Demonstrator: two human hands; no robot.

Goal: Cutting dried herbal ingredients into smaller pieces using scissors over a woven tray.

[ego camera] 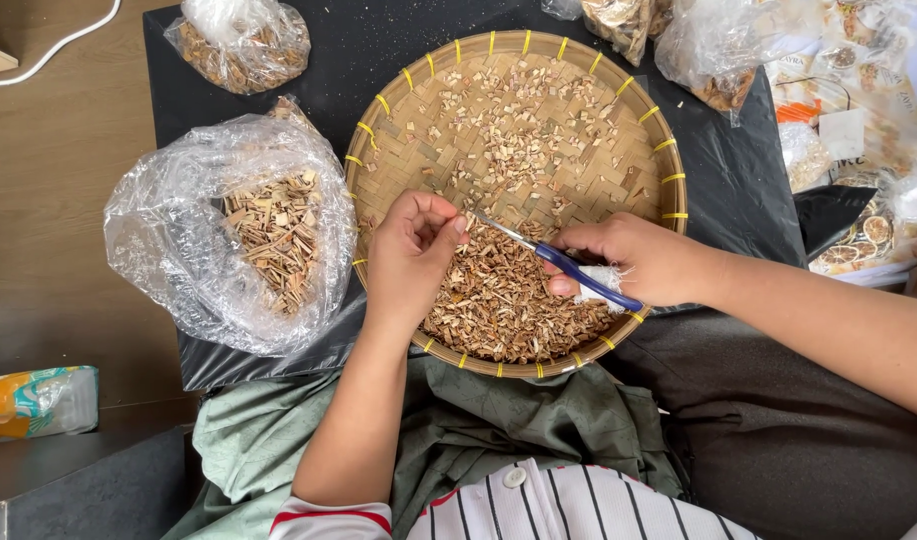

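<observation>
A round woven bamboo tray (659, 150) with yellow ties on its rim lies in front of me, holding many small cut brown pieces (499, 300). My right hand (639, 262) grips blue-handled scissors (569, 268), blades pointing left toward my left hand. My left hand (411, 250) hovers over the tray's near left part, fingers pinched around a small piece of the dried plant material at the scissor tips.
A clear plastic bag of longer dried sticks (269, 230) lies open left of the tray. More bags of dried material (244, 45) sit at the back, dried citrus slices (864, 240) at the right. Black sheet (749, 190) underneath; wooden floor left.
</observation>
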